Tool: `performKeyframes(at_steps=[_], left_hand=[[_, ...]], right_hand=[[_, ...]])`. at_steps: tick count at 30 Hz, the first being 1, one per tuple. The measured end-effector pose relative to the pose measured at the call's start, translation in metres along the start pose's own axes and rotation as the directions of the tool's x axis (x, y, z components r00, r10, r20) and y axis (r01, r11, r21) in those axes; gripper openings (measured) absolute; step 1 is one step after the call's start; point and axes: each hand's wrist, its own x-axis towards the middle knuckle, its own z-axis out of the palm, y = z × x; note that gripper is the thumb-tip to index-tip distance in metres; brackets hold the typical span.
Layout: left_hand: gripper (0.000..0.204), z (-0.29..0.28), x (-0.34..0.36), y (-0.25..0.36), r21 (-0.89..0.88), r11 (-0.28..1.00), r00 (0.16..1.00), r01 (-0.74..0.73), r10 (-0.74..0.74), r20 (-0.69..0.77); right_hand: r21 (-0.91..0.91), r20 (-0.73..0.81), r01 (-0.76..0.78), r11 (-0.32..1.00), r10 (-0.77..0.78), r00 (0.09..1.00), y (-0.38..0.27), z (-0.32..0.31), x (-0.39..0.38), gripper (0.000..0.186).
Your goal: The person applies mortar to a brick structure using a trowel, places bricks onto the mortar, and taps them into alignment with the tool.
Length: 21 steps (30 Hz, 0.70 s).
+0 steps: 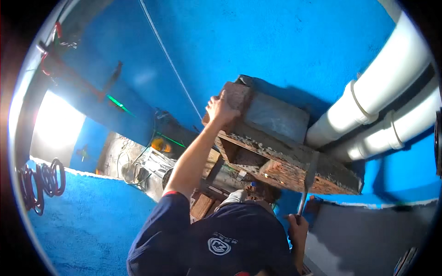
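Note:
My left hand (221, 110) grips the left end of a reddish-brown brick (238, 95) that sits on top of a low brickwork wall (294, 177). Grey mortar (276, 149) lies along the top of that brickwork, to the right of the brick. A flat grey face (278, 117) shows behind the mortar, against the blue wall. In my right hand (298, 227), lower right, is a trowel (311, 171), held by its handle. The trowel's blade touches or nearly touches the front edge of the mortar; the exact contact cannot be told.
Two thick white pipes (368, 96) run down the blue wall (258, 41) to the right end of the brickwork. A pale string (168, 57) stretches down the wall at left. Loose bricks (201, 206) and an orange-yellow object (161, 145) lie below. Coiled cable (43, 181) hangs far left.

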Motion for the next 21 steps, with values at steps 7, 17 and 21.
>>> performKeyframes(at_steps=[7, 17, 21], left_hand=[[0.109, 0.0, -0.002, 0.011, -0.036, 0.999, 1.0, 0.012, -0.013, -0.014], [0.11, 0.005, 0.003, 0.01, -0.069, 0.998, 0.999, 0.009, -0.013, -0.051], [0.111, 0.008, 0.004, 0.009, -0.071, 0.997, 0.999, 0.001, -0.004, -0.038]], right_hand=[[-0.066, 0.062, -0.043, 0.997, 0.047, 0.997, -0.007, 0.002, 0.004, 0.028], [-0.152, 0.144, 0.013, 0.988, 0.009, 0.989, -0.018, -0.001, 0.008, 0.028], [-0.091, 0.098, 0.023, 0.996, -0.014, 0.995, -0.02, 0.001, 0.005, 0.028]])
